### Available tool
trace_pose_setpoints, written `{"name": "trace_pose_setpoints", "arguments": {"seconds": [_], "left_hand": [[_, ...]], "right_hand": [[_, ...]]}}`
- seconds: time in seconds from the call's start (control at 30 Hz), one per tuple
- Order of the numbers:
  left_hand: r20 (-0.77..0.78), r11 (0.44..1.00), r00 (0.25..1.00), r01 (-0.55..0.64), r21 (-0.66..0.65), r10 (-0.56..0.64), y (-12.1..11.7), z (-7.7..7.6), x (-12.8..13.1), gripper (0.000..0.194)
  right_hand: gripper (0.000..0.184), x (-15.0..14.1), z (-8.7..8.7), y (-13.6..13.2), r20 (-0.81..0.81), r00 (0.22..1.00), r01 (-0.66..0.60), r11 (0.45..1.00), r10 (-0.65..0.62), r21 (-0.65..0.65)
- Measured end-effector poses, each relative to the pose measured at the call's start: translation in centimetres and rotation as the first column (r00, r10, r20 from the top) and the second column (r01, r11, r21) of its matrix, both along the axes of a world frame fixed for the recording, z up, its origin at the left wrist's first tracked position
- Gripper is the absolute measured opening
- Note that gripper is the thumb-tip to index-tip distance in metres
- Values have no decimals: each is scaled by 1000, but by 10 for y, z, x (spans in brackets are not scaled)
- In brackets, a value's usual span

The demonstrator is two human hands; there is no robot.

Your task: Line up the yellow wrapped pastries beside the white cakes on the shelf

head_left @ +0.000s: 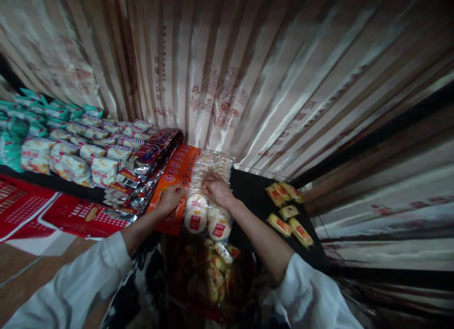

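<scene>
Round white crackers in clear wrappers (196, 214) lie in rows on the black table, two of them large and plain to see at the near end. Along their left side is a flat orange printed package (177, 166). Over this package rests my left hand (172, 199), its fingers closed together near the package's right part; whatever they pinch is hidden. My right hand (218, 191) bends down over the middle of the cracker rows. Its fingers are drawn together against the wrappers, and I cannot see what is between them.
Several yellow-wrapped snacks (280, 225) lie on the black table (246, 189) at right. Silver-and-red packets (142, 177), white packets (104, 170) and green packets (12, 149) fill the left. Below is a dark container with yellow packs (216, 277). A pleated curtain (213, 59) stands behind.
</scene>
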State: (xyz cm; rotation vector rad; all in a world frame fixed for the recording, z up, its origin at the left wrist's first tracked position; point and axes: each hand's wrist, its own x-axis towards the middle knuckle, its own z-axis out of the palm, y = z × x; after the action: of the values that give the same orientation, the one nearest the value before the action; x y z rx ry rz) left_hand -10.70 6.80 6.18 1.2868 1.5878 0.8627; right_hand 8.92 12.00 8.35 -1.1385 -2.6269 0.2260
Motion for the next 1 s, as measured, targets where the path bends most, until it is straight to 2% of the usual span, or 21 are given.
{"name": "trace_pose_setpoints", "arguments": {"seconds": [0.07,0.17,0.23,0.3,0.4,0.53,0.77,0.83,0.9,0.93,1.0], "left_hand": [[-118,999,993,24,22,-21,-5,1,-5,35],[-265,986,952,166,27,-153,-16,3,-7,35],[-330,963,910,268,4,-252,-23,4,-5,34],[-372,952,881,305,-26,-292,-27,3,-1,30],[-386,964,887,267,-19,-253,-28,-2,3,24],[-310,982,937,182,44,-160,-23,-9,7,21],[-310,992,947,105,66,-80,-21,-16,12,16],[-315,990,946,113,84,-81,-21,-19,11,19],[-322,987,943,127,102,-88,-21,-22,11,20],[-326,986,941,129,107,-88,-21,-22,10,21],[-340,987,937,123,105,-81,-22,-22,11,20]], "right_hand": [[10,-1,0,-1,11,1000,9,1000,-9,15],[12,-2,1,-3,30,999,17,1000,-17,17],[11,-3,3,-3,34,999,30,999,-30,13],[10,-4,5,-5,35,998,44,999,-44,4],[8,-3,10,-9,11,998,57,998,-57,5],[13,2,14,-19,-91,992,84,996,-82,19],[15,17,11,-38,-121,992,45,999,-43,13],[16,25,9,-48,-179,976,134,990,-124,47],[20,35,5,-64,-262,926,300,951,-273,68],[23,40,1,-74,-302,882,399,915,-363,63],[35,49,-10,-96,-362,751,598,802,-552,17]]}}
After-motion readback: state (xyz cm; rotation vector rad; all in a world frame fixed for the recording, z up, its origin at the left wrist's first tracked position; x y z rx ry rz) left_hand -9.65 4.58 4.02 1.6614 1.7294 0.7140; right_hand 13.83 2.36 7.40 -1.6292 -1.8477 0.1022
